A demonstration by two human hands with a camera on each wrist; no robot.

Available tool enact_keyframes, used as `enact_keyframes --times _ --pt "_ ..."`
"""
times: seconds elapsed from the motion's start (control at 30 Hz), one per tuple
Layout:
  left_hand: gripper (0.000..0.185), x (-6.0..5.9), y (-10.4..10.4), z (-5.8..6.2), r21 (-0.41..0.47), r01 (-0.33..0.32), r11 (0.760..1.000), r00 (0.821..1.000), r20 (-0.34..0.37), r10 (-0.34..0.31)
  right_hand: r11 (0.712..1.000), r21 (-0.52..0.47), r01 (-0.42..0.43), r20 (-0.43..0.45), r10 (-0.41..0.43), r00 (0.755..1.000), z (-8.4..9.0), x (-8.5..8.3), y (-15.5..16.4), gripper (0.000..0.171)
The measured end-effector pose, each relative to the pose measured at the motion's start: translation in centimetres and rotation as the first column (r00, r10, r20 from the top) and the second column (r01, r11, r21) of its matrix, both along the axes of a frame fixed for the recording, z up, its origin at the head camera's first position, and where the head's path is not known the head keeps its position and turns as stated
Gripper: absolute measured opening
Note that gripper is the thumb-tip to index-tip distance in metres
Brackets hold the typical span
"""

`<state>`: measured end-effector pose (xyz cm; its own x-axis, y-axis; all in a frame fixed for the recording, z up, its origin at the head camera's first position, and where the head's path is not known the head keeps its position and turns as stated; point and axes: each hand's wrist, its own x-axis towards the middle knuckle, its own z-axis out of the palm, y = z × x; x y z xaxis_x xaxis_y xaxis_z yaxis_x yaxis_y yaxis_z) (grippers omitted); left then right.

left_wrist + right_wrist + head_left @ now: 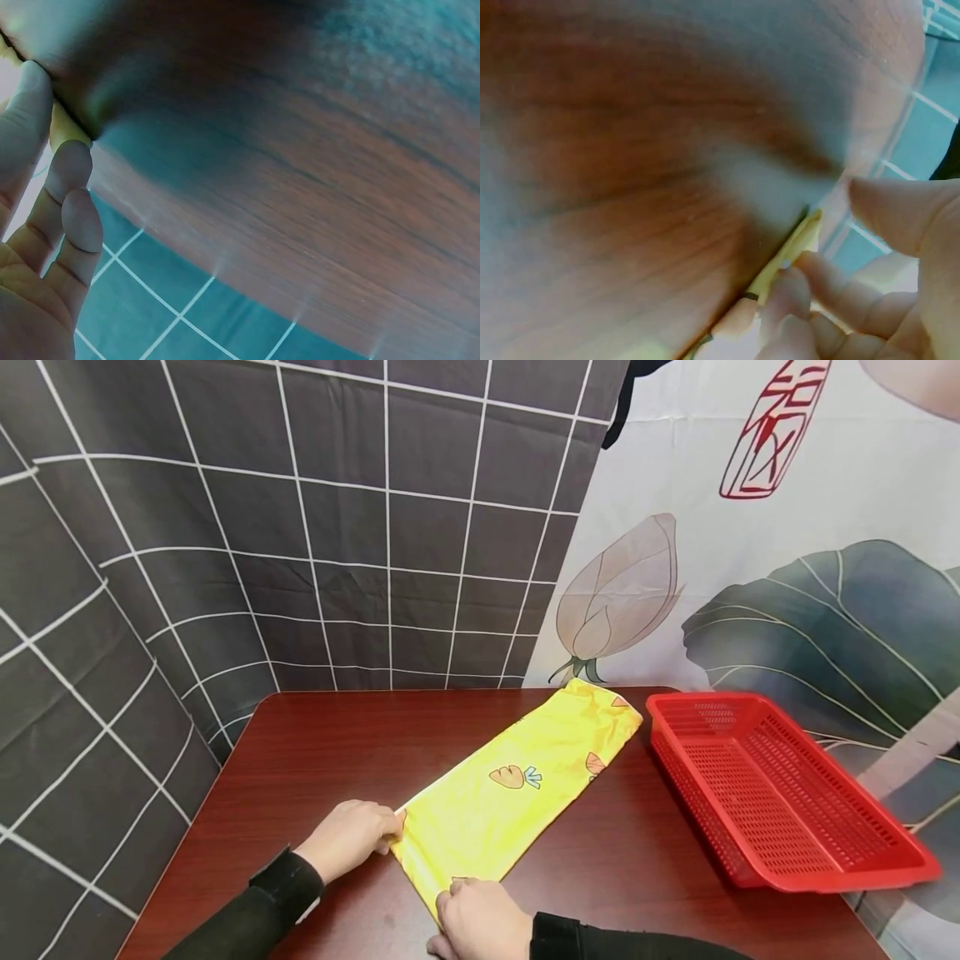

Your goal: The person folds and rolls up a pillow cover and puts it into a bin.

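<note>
On the tabletop, my left hand and right hand pinch the yellow cloth's near corners; I should keep the edge taut and level.

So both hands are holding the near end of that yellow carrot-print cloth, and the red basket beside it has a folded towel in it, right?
Not quite. Both hands, left and right, do pinch the near end of the yellow carrot-print cloth, but the red basket beside it holds nothing. The head view shows its bare mesh floor.

Red perforated basket on the dark wood table — grid-patterned curtain, lotus-print backdrop behind
</note>
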<state>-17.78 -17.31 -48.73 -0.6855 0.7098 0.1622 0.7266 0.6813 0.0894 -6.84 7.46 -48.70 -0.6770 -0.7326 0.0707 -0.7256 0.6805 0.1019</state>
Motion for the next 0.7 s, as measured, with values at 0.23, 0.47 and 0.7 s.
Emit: enact_keyframes --times 0.23,0.47,0.7 --pt "0.022 -0.1 0.1 0.1 -0.02 -0.005 1.0 1.0 0.021 0.006 0.992 0.122 0.021 -0.073 -0.013 0.997 0.2 0.6 -0.9 0.024" --pt "0.02 -0.3 -0.1 -0.1 -0.048 0.057 0.997 0.998 -0.039 -0.059 0.992 0.129 0.008 -0.146 0.011 0.989 -0.2 0.8 -1.2 0.025" --pt "0.021 -0.2 -0.5 0.0 0.0 0.111 0.994 0.994 -0.015 -0.111 0.998 0.061 0.022 -0.207 -0.009 0.978 -0.5 0.6 -0.8 0.027"
